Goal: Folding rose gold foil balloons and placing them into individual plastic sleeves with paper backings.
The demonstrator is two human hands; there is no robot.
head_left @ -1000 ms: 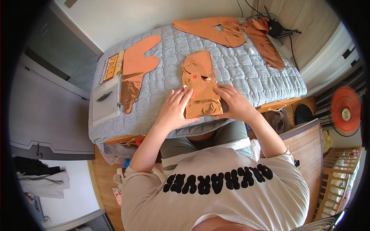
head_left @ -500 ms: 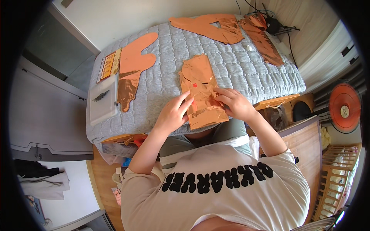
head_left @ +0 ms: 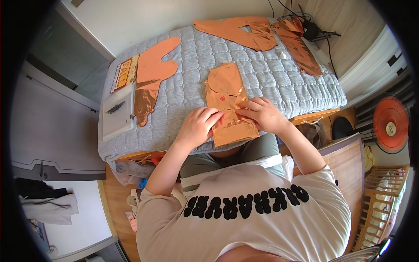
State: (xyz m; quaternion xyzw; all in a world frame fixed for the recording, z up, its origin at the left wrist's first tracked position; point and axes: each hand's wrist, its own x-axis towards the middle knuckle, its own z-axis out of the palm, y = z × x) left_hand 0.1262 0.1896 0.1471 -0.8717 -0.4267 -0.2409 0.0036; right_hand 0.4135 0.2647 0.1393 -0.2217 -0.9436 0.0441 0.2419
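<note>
A copper-coloured foil balloon (head_left: 226, 84), flat and folded into a long strip, lies on the near edge of the bed before me. It has a small red round mark and crinkled folds. My left hand (head_left: 197, 125) grips its left edge, with thumb and fingers bent inward on the foil. From the other side my right hand (head_left: 264, 116) pinches the foil near its right edge, fingertips close to those of the left. The ends of some fingers are hidden in the folds. The near end of the foil sticks out toward my lap.
The bed (head_left: 187, 94) has a grey quilted cover. Flat copper foil balloons lie at its left (head_left: 155, 72), far side (head_left: 238, 32) and right (head_left: 301, 50). Beside the left one are a clear plastic case (head_left: 118, 120) and a printed packet (head_left: 125, 74). A fan (head_left: 389, 124) stands at right.
Both hands have slid slightly toward me along the foil and closer together. The red mark stands clear of the fingers.
</note>
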